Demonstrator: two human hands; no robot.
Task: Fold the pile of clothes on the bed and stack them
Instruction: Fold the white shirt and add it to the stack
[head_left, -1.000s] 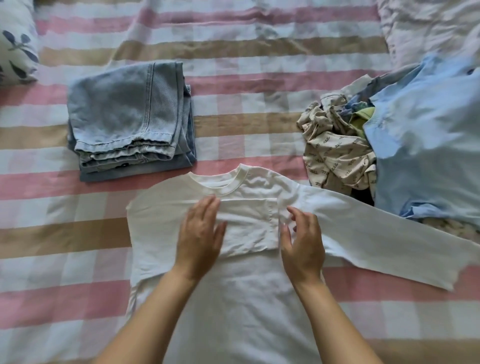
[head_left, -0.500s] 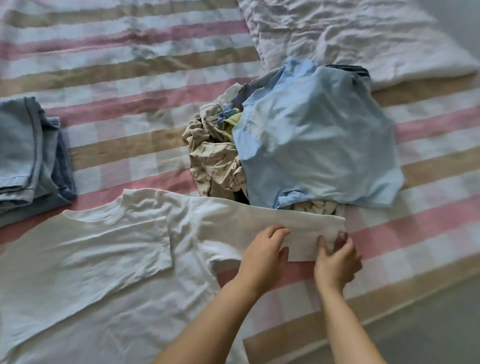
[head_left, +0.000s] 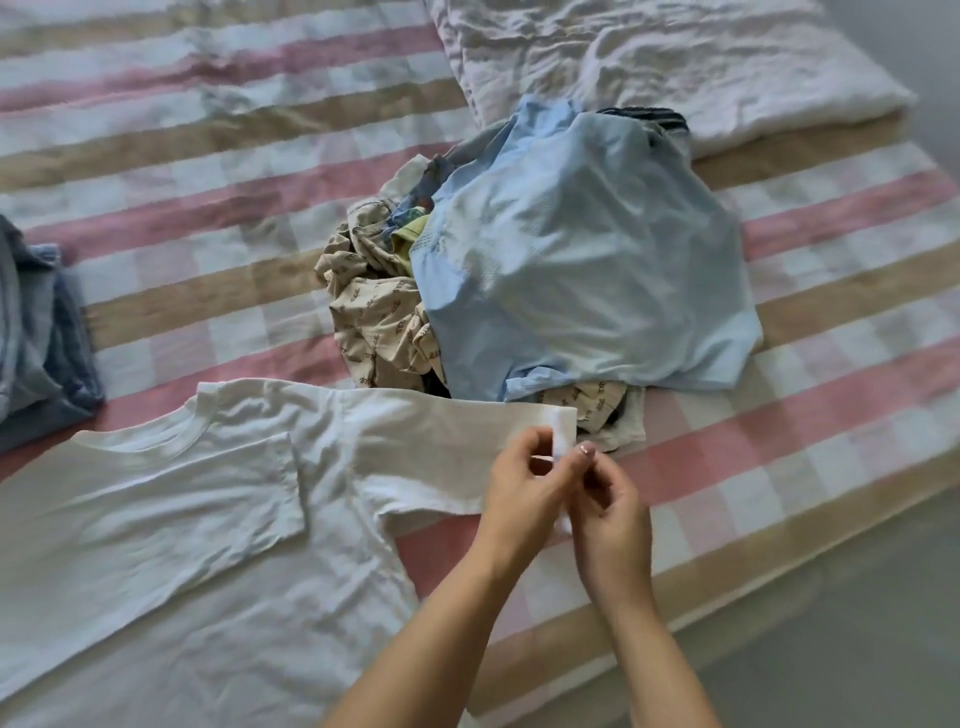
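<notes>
The bed has its near edge running slantwise from the right of the view down to the bottom middle, with grey floor beyond it. Bare striped sheet lies open between that edge and the hands, and a wider bare stretch spreads at the upper left, between the folded jeans and the pile of clothes.

The white shirt lies flat at the lower left, neck toward the far side, with a folded panel of its own cloth across the chest. Its long sleeve reaches right along the sheet, and the far end touches the foot of the pile. The 2 hands meet at the cuff: the left hand curls its fingers round the sleeve end, and the right hand pinches the cuff's edge, lifting it slightly off the sheet.

The jeans are cut off by the left border, and the shirt's lower part by the left and bottom borders. A light blue top covers most of the pile; a beige printed garment shows at its left and under its near edge, and a dark striped piece peeks out behind. A crumpled white quilt lies at the upper right. The cuff itself is blurred.
</notes>
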